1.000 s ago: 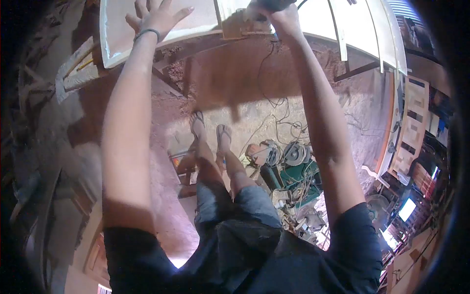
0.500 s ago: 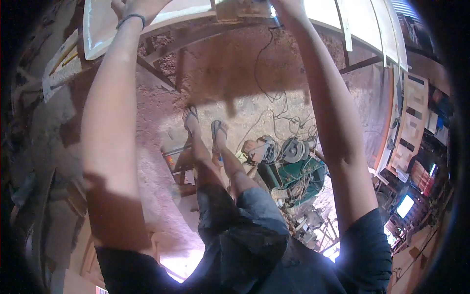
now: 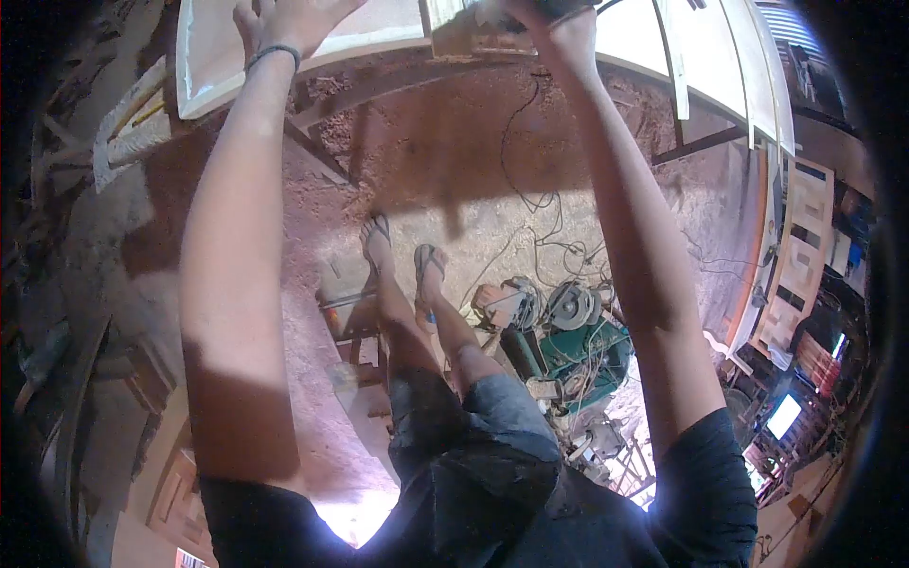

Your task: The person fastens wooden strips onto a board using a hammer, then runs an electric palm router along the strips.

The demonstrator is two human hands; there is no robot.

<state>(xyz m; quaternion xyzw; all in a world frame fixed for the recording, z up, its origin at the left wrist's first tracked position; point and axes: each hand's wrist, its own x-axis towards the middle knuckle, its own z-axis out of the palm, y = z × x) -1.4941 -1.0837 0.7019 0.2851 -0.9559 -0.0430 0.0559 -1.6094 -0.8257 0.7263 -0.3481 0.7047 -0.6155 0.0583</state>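
My left hand (image 3: 294, 24) is open, its fingers spread over the pale panel (image 3: 388, 21) near the top edge of the view. A dark cord is tied around that wrist. My right hand (image 3: 568, 36) is closed around a dark tool (image 3: 561, 6), mostly cut off by the top of the frame. A black cable (image 3: 505, 142) hangs from just below this hand down to the floor. Between the hands, a wooden strip (image 3: 437, 26) crosses the panel beside a brown wooden piece (image 3: 478, 43) at its near edge.
Corded power tools (image 3: 573, 305) and a green machine (image 3: 592, 364) stand right of my feet (image 3: 428, 265), among tangled cables. Wooden braces (image 3: 322, 156) run beneath the panel. A slotted wooden frame (image 3: 795, 251) leans at the right. A carved wooden panel (image 3: 180, 502) lies lower left.
Both hands appear slightly lower in the view, and the left one also further right. More of the dark tool in my right hand shows now. The left hand's fingers remain spread.
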